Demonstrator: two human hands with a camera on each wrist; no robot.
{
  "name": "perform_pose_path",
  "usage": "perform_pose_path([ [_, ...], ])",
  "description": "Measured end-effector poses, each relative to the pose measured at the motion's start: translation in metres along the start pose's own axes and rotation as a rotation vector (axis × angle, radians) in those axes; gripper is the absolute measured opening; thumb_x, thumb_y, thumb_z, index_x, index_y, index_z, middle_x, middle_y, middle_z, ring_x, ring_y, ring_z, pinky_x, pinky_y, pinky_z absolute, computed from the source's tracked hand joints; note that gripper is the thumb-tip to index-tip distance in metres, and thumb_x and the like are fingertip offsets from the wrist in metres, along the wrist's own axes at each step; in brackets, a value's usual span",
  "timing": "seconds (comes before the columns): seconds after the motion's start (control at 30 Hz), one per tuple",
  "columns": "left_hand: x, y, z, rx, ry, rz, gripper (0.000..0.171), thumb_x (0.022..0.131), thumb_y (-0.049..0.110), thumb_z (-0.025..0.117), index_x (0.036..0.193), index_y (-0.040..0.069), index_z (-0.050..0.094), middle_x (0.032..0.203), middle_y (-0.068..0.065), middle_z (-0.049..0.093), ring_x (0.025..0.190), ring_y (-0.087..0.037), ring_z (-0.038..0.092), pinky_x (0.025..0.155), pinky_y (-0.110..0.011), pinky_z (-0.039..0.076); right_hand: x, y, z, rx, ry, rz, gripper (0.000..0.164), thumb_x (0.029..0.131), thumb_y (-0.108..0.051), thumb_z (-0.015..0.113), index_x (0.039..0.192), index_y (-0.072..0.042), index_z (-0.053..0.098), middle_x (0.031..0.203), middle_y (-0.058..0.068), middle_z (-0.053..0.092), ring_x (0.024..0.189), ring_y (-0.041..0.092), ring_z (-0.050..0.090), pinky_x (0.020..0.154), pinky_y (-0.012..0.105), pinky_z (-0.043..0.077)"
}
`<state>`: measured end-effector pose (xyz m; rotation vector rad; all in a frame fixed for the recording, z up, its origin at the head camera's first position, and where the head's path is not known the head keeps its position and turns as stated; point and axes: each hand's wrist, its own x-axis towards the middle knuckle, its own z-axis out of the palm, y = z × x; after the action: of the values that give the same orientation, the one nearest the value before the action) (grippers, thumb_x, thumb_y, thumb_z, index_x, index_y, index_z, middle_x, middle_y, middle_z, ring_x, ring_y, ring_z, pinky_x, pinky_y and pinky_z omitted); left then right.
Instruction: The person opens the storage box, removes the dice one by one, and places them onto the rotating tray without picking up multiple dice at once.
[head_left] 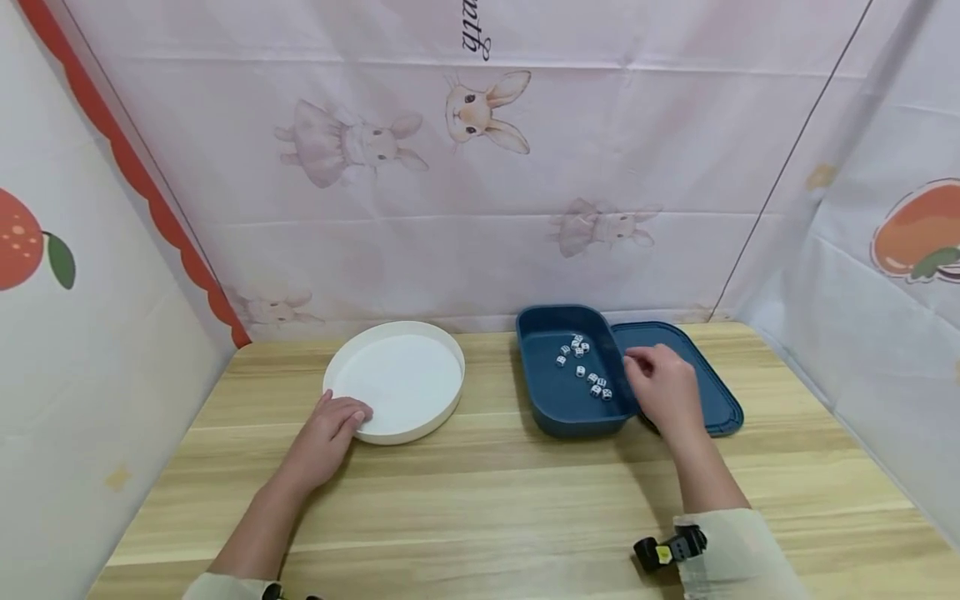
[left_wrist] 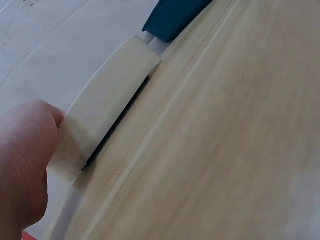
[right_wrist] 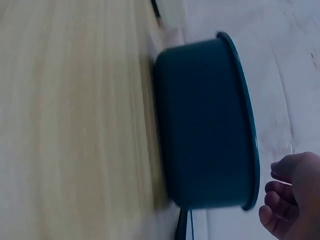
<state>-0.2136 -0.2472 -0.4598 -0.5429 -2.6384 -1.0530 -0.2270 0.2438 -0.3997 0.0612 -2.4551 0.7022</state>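
At the left of the table, my left hand grips the near-left rim of a round white tray. Its fingers lie over the rim, and the tray's side wall shows in the left wrist view. My right hand hovers at the right rim of a deep blue plastic container, its fingers curled. Nothing shows between thumb and fingers in the right wrist view; the palm is hidden. Several white dice with dark pips lie loose on the container's floor.
A flat blue lid lies right of the container, partly under my right hand and forearm. Cloth walls printed with rabbits and fruit stand behind and at both sides of the wooden table. A black wrist camera sits at my right sleeve.
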Motion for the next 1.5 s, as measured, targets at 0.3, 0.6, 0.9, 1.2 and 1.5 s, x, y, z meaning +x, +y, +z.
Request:
perform_pose_path([
  [0.3,-0.003,0.000,0.001,0.054,0.066,0.034,0.023,0.102,0.016,0.049,0.096,0.008,0.070,0.102,-0.005,0.069,0.108,-0.025,0.061,0.123,-0.053,0.020,0.021,-0.027,0.029,-0.201,-0.430,-0.191,0.026,0.090,-0.012,0.066,0.114,-0.002,0.070,0.101,0.013,0.067,0.094,0.028,0.062,0.081,0.045,0.059],
  [0.6,-0.003,0.002,0.000,0.108,0.132,0.073,0.019,0.099,0.013,0.054,0.093,0.007,0.071,0.098,-0.005,0.070,0.102,-0.025,0.064,0.120,-0.052,0.028,0.029,-0.028,0.054,-0.343,-0.625,-0.141,0.030,0.092,-0.012,0.062,0.119,0.001,0.065,0.116,0.021,0.063,0.107,0.037,0.061,0.087,0.054,0.056],
  [0.9,-0.005,0.002,0.000,0.123,0.149,0.055,0.019,0.098,0.018,0.057,0.094,0.007,0.072,0.100,-0.003,0.071,0.103,-0.022,0.065,0.121,-0.047,0.029,0.029,-0.032,0.062,-0.373,-0.691,-0.112,0.023,0.094,-0.007,0.056,0.112,-0.002,0.068,0.111,0.018,0.066,0.100,0.031,0.063,0.080,0.049,0.058],
  [1.2,-0.004,0.004,-0.002,0.093,0.154,0.041,0.017,0.098,0.017,0.058,0.093,0.008,0.072,0.097,-0.002,0.071,0.102,-0.022,0.065,0.121,-0.047,0.029,0.031,-0.029,0.066,-0.312,-0.633,-0.131,0.012,0.092,-0.014,0.065,0.096,-0.006,0.072,0.098,0.014,0.069,0.091,0.027,0.066,0.075,0.046,0.057],
  [1.5,-0.006,0.002,-0.001,0.091,0.153,0.045,0.018,0.098,0.018,0.058,0.092,0.008,0.072,0.097,-0.001,0.072,0.101,-0.021,0.065,0.121,-0.047,0.029,0.033,-0.026,0.065,-0.314,-0.677,-0.020,0.018,0.093,-0.021,0.064,0.082,-0.007,0.067,0.090,0.012,0.064,0.078,0.023,0.061,0.068,0.043,0.054],
])
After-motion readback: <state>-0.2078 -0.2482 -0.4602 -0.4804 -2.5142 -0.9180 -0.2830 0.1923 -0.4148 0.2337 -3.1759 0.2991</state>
